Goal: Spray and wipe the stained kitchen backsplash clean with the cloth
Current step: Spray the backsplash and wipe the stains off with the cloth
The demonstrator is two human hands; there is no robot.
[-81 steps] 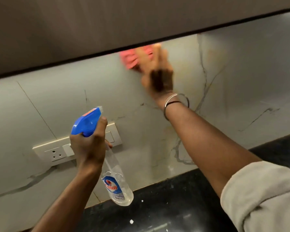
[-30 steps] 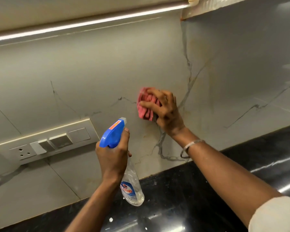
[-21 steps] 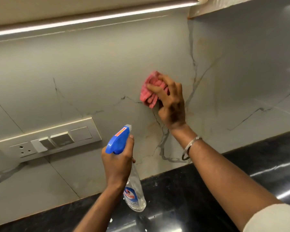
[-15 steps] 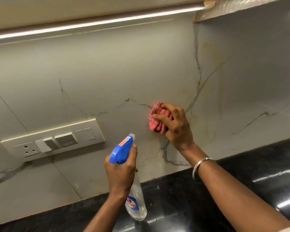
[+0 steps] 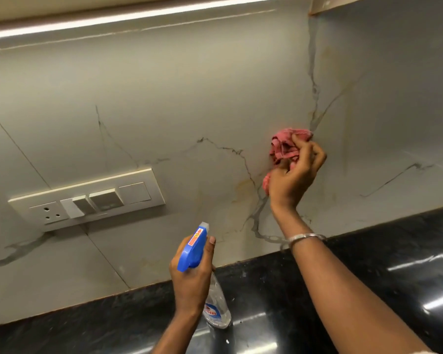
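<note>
Crumpled pink-red cloth [image 5: 285, 146] sits bunched in the curled fingers of the right hand [image 5: 294, 180], up by the grey-veined backsplash [image 5: 164, 98]; yellow-brown stains [image 5: 243, 190] streak the tile just left. Left hand [image 5: 192, 277] wraps the clear, blue-headed spray bottle [image 5: 192, 250] above the black countertop [image 5: 368, 277]

Left hand [image 5: 189, 274], right hand [image 5: 294, 175], both curled.
</note>
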